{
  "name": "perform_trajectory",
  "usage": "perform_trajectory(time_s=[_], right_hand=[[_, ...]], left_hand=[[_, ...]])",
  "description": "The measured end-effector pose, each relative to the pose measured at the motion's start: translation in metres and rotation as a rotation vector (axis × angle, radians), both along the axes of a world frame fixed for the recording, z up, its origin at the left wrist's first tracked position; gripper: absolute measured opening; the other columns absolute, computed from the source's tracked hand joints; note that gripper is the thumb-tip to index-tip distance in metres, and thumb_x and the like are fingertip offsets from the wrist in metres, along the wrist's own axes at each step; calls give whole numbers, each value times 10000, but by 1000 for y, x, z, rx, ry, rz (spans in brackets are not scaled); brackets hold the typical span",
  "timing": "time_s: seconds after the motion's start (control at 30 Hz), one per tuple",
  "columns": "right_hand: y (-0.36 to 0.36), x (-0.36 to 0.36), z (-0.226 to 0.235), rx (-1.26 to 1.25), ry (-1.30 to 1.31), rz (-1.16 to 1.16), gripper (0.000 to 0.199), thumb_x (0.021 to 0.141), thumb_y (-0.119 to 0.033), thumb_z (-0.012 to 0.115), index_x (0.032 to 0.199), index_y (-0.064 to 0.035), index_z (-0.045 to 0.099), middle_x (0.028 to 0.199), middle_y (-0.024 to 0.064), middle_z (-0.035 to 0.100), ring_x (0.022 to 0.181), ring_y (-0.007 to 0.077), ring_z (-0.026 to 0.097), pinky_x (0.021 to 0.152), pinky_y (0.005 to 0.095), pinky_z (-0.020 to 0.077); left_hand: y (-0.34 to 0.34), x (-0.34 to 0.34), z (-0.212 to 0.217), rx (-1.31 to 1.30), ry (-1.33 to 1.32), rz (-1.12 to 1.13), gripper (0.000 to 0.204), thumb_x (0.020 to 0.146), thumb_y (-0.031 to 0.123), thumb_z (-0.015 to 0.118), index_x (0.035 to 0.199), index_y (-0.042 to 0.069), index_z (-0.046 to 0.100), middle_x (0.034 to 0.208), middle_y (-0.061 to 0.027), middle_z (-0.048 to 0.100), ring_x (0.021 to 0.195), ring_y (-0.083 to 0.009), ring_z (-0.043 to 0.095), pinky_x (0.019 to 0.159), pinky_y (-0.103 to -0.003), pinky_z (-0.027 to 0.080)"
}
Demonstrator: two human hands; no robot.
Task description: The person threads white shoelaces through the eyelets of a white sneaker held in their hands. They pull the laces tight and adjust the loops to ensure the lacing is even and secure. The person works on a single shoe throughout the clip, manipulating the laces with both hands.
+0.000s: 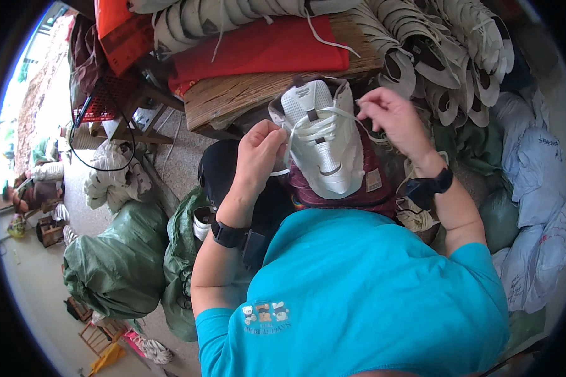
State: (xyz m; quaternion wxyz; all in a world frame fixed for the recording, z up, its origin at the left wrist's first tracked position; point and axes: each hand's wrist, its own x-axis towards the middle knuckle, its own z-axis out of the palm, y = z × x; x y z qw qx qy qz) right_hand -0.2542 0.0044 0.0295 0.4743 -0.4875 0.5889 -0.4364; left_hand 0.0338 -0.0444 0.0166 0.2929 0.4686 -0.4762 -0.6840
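Note:
A white sneaker lies on a maroon cloth in front of my body, its toe toward me and its tongue away from me. White shoelace crosses its upper part through the eyelets. My left hand is closed in a pinch on the lace at the shoe's left side, and a length of lace hangs below the fingers. Off the right side of the shoe, my right hand pinches the lace too; its fingertips partly hide the end. Both wrists carry black bands.
Beyond the shoe stands a wooden bench with a red cloth and a row of shoe uppers. More uppers are stacked at the far right. Green sacks lie left, and pale filled bags line the right.

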Motion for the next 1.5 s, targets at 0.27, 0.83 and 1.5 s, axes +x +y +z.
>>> perform_trajectory(time_s=[0.27, 0.83, 1.5], right_hand=[[-20, 21, 18, -308, 666, 165, 53, 876, -52, 619, 893, -18, 583, 818, 102, 649, 733, 216, 649, 660, 357, 520], [-45, 34, 58, -392, 1370, 666, 96, 816, -116, 629, 888, -68, 586, 722, 61, 651, 676, 256, 655, 712, 367, 489], [-87, 18, 33, 140, 634, 569, 237, 866, -239, 702, 763, -27, 726, 919, 89, 582, 848, 204, 583, 777, 321, 456]], left_hand=[[-21, -3, 11, -298, -483, -157, 178, 826, 162, 598, 739, 7, 586, 605, -14, 538, 569, -89, 474, 541, -265, 389], [-37, 5, 48, -1205, -571, -361, 293, 786, 48, 738, 1034, 63, 584, 1062, -114, 581, 984, -325, 614, 789, -403, 519], [-50, -4, 19, -671, -389, -340, 169, 855, 178, 730, 908, 19, 750, 954, -61, 537, 896, -184, 567, 775, -293, 480]])
